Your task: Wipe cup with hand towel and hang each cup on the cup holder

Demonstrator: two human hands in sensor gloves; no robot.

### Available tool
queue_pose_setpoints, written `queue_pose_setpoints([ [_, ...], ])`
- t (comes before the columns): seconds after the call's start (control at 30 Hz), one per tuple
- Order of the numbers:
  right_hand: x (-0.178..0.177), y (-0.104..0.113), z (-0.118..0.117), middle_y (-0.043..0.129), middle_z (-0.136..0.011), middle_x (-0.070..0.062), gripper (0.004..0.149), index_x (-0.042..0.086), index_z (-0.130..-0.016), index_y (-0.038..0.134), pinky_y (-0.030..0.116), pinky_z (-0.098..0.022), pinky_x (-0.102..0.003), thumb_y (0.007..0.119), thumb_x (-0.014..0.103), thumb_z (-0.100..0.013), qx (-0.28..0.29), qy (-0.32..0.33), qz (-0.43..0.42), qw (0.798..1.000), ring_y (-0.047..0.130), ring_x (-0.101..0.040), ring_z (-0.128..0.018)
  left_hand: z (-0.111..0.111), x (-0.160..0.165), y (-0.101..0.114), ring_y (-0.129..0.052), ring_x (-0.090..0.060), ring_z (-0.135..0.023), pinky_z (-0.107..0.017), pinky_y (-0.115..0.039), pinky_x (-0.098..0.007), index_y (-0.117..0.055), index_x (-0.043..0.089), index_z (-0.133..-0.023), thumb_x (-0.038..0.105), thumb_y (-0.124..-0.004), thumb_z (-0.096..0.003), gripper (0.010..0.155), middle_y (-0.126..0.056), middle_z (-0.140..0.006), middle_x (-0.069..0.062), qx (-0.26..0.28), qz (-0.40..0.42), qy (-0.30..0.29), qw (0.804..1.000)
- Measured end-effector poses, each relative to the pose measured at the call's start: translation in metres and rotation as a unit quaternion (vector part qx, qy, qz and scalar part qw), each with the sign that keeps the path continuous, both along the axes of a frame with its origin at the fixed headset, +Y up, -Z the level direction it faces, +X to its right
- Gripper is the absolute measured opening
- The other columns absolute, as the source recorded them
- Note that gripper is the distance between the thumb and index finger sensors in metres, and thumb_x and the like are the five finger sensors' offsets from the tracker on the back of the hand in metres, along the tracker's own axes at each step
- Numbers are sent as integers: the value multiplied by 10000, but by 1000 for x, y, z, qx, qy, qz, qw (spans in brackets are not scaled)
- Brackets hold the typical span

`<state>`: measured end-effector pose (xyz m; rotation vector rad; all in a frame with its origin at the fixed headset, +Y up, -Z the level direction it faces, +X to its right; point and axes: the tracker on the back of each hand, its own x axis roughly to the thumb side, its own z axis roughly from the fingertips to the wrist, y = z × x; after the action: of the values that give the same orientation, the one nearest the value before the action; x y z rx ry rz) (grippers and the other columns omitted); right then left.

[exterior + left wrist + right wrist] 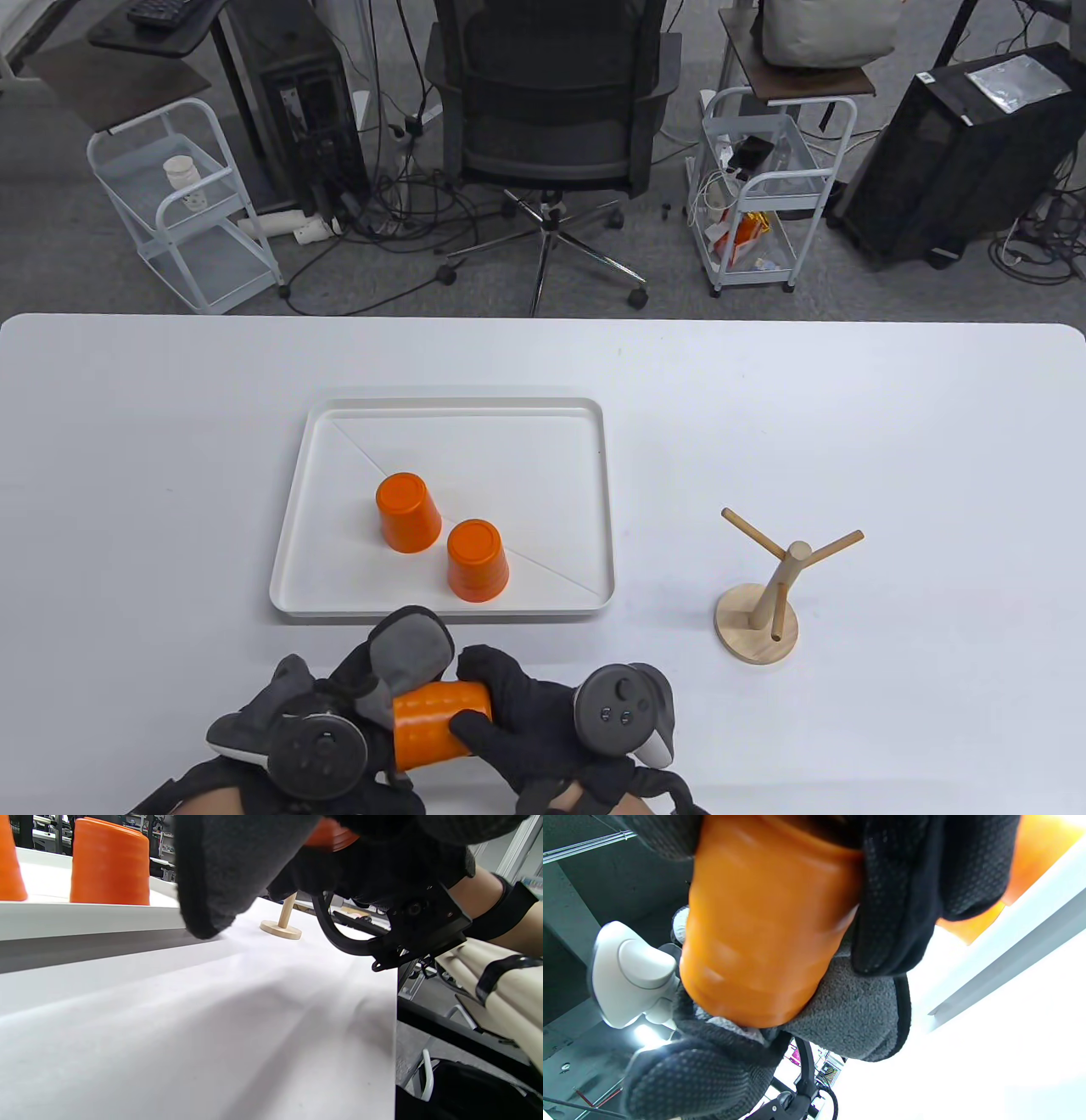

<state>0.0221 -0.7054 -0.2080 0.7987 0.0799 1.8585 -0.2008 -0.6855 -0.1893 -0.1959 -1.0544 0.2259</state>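
Observation:
An orange cup (437,720) lies on its side just above the table's front edge, between both hands. My right hand (501,705) grips its wall, fingers curled round the cup (763,925). My left hand (356,692) holds a grey hand towel (407,649) against the cup's left end; the towel (848,1010) wraps under the rim. Two more orange cups (407,514) (477,560) stand upside down in the white tray (441,409). The wooden cup holder (768,594) stands to the right with bare pegs.
The tray's near rim (85,921) runs just beyond my hands. An office chair (551,110), white carts (182,204) and computer cases stand on the floor past the table's far edge.

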Motion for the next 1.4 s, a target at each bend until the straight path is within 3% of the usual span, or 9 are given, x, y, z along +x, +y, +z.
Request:
queue_pose_setpoints([
  [0.1, 1, 0, -1, 775, -891, -286, 763, 35, -1009, 433, 790, -582, -570, 659, 563, -506, 7, 4, -1, 1000, 1037, -346, -509, 0, -3, -1, -224, -385, -1132, -780, -195, -691, -397, 416, -1088, 744, -623, -346, 842, -309, -1221, 238, -5, 13, 4, 1000],
  [0.33, 6, 4, -3, 739, -933, -271, 764, 61, -1024, 399, 758, -616, -580, 660, 558, -507, 26, -10, -13, 1000, 1013, -357, -568, -4, -14, -2, -328, -441, -1109, -754, -265, -712, -440, 343, -1105, 767, -600, -344, 886, -373, -1231, 158, -83, 110, 8, 990],
  [0.57, 11, 8, -3, 716, -952, -270, 754, 75, -1031, 393, 743, -625, -589, 661, 548, -509, 44, -34, -20, 998, 1001, -369, -587, -4, -29, 1, -422, -492, -1082, -727, -343, -729, -438, 247, -1113, 813, -538, -329, 972, -409, -1233, 35, -107, 178, 14, 978],
  [0.73, 15, 9, -4, 705, -955, -272, 754, 71, -1030, 386, 740, -625, -590, 661, 543, -511, 53, -53, -21, 997, 998, -373, -590, -5, -44, 6, -518, -539, -1044, -699, -410, -745, -471, 161, -1098, 814, -427, -321, 1015, -451, -1212, -84, -134, 249, 28, 959],
  [0.87, 16, 9, -4, 706, -952, -274, 755, 65, -1027, 387, 741, -621, -591, 663, 544, -512, 56, -56, -19, 997, 998, -372, -586, -7, -58, 12, -572, -564, -1017, -688, -438, -758, -501, 130, -1085, 761, -413, -336, 984, -455, -1192, -144, -136, 309, 65, 939],
  [0.97, 12, 8, -3, 710, -952, -271, 758, 65, -1027, 391, 739, -624, -590, 667, 545, -510, 60, -51, -8, 997, 998, -370, -587, -8, -62, 15, -638, -583, -983, -680, -482, -761, -524, 136, -1081, 729, -438, -357, 940, -495, -1167, -184, -127, 319, 89, 935],
  [1.13, 9, 7, -1, 711, -956, -263, 758, 70, -1027, 393, 736, -630, -585, 671, 547, -507, 63, -39, 2, 997, 998, -370, -593, -11, -46, 8, -682, -571, -963, -680, -529, -743, -410, 240, -1105, 638, -531, -448, 778, -448, -1180, -149, -135, 269, 114, 947],
  [1.23, 6, 7, 0, 715, -956, -261, 759, 70, -1027, 396, 737, -634, -581, 673, 548, -506, 70, -34, 8, 997, 1000, -369, -597, -16, -32, 1, -693, -541, -970, -681, -557, -721, -299, 357, -1088, 649, -566, -475, 730, -337, -1199, -86, -170, 238, 111, 950],
  [1.4, 8, 5, -1, 716, -950, -266, 757, 62, -1022, 399, 737, -631, -583, 675, 544, -506, 63, -40, 7, 997, 1001, -372, -594, -22, -14, -7, -668, -524, -984, -678, -571, -723, -156, 415, -1032, 682, -632, -483, 774, -181, -1180, -28, -229, 223, 104, 942],
])
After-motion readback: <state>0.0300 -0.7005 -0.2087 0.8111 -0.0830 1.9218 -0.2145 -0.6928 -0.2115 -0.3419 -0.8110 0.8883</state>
